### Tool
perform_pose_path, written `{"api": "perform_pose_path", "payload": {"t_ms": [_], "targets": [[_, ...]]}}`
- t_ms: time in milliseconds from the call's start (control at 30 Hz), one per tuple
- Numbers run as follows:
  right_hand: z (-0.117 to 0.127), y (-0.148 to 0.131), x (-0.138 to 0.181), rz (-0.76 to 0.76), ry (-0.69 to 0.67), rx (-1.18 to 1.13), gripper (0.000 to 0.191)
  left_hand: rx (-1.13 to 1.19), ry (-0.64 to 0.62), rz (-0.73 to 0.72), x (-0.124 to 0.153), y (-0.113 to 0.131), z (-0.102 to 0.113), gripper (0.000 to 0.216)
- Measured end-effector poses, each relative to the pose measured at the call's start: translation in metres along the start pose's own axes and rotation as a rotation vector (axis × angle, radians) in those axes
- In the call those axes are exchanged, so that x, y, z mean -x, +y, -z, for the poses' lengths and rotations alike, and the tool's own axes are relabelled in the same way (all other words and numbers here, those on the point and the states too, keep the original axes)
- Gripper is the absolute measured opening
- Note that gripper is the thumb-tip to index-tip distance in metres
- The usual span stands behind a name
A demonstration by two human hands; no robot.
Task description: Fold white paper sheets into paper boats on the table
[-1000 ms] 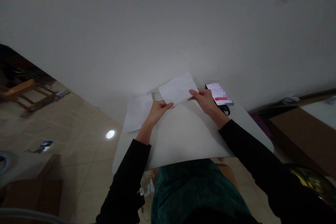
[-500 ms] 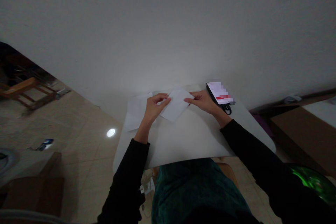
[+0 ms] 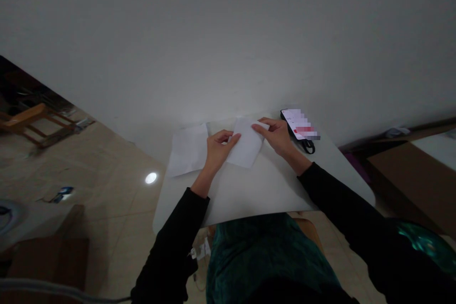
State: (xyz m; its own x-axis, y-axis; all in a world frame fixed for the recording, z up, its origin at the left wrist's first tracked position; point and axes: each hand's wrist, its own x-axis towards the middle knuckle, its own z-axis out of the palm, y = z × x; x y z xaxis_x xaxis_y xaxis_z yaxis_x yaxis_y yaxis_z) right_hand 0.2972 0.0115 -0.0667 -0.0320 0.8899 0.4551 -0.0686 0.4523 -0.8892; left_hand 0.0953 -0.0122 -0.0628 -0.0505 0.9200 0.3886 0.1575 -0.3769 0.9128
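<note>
A small white sheet of paper [image 3: 247,147] is held between my two hands, over the far half of a white table [image 3: 256,194]. My left hand [image 3: 219,152] pinches its left edge between thumb and fingers. At the upper right edge, my right hand [image 3: 278,137] grips it with the thumb on top; some of its fingertips are hidden behind the paper. A second white sheet [image 3: 188,149] lies flat on the table to the left of my left hand. Just beyond my right hand rests a phone [image 3: 298,123] with a lit screen and a black strap.
A plain wall [image 3: 228,47] rises directly behind the table. On the right stands a brown cardboard box [image 3: 409,166], with a green shiny object [image 3: 423,242] nearer to me. A wooden chair [image 3: 32,116] is far left on the tiled floor [image 3: 121,199].
Both hands have shifted slightly right with the paper, which is turned more upright. The left hand moved most, showing more of the sheet lying at left.
</note>
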Motion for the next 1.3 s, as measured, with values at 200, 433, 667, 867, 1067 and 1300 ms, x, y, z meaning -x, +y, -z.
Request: {"api": "perform_pose_path", "payload": {"t_ms": [200, 433, 667, 867, 1067, 1300], "targets": [[-0.002, -0.012, 0.003, 0.094, -0.092, 0.074, 0.028, 0.025, 0.133, -0.113, 0.001, 0.002, -0.002, 0.017], [-0.009, -0.023, 0.005, -0.033, -0.045, 0.039, 0.023, -0.016, 0.010, -0.037, 0.004, 0.006, -0.005, 0.023], [-0.010, -0.029, 0.009, 0.036, 0.043, 0.002, 0.015, 0.098, 0.073, -0.078, 0.011, 0.016, -0.013, 0.030], [-0.012, -0.029, 0.011, 0.079, 0.107, 0.027, 0.015, 0.099, 0.089, -0.046, 0.013, 0.019, -0.015, 0.026], [-0.016, -0.033, 0.012, 0.080, 0.112, -0.006, 0.018, 0.076, 0.140, -0.075, 0.012, 0.017, -0.016, 0.021], [-0.015, -0.037, 0.013, 0.108, 0.099, -0.001, 0.016, 0.052, 0.168, -0.114, 0.014, 0.019, -0.017, 0.014]]}}
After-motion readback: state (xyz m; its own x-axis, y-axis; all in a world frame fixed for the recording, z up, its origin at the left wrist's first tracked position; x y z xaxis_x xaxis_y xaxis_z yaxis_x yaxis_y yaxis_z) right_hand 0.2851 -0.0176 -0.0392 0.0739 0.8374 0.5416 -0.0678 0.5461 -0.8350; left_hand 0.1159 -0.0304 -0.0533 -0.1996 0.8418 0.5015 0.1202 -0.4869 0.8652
